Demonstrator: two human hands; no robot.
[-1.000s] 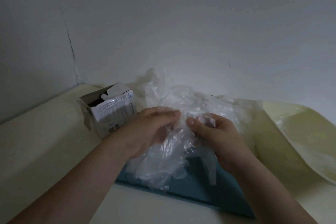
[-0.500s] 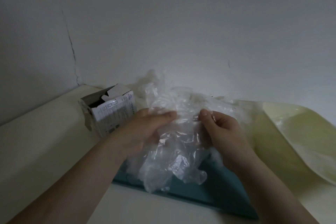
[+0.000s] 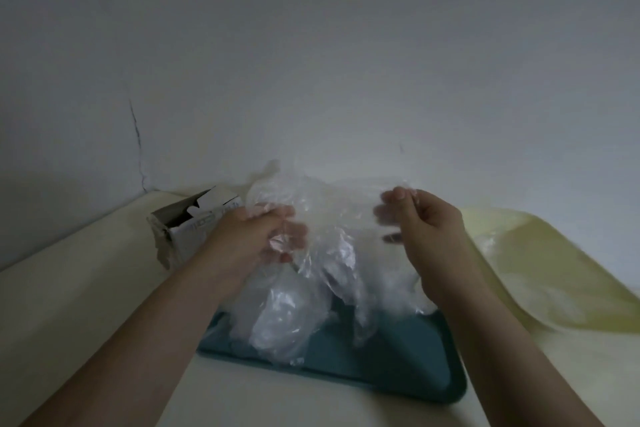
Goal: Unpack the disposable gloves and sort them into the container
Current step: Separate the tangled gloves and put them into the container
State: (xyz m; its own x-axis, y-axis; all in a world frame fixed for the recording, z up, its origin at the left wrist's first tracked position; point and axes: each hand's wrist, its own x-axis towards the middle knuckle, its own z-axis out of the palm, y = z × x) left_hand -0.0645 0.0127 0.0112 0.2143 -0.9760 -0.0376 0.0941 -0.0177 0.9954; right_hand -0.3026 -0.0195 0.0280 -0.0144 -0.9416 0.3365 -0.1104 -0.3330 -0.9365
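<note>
A heap of clear disposable plastic gloves (image 3: pixel 311 291) lies on a teal tray (image 3: pixel 408 367) in the middle of the table. My left hand (image 3: pixel 256 236) and my right hand (image 3: pixel 426 222) each pinch an edge of one thin clear glove (image 3: pixel 339 204), stretched out between them above the heap. The glove hangs down toward the pile. Left of the heap stands the torn-open white cardboard glove box (image 3: pixel 187 232), its top flaps open.
A pale yellow tray (image 3: pixel 554 267) lies at the right, tilted up at its far side. The cream table (image 3: pixel 69 305) meets a grey wall behind. A crack runs down the wall at the left corner.
My hands have moved apart and upward, spreading the glove wide between them; one second ago they were close together over the pile.
</note>
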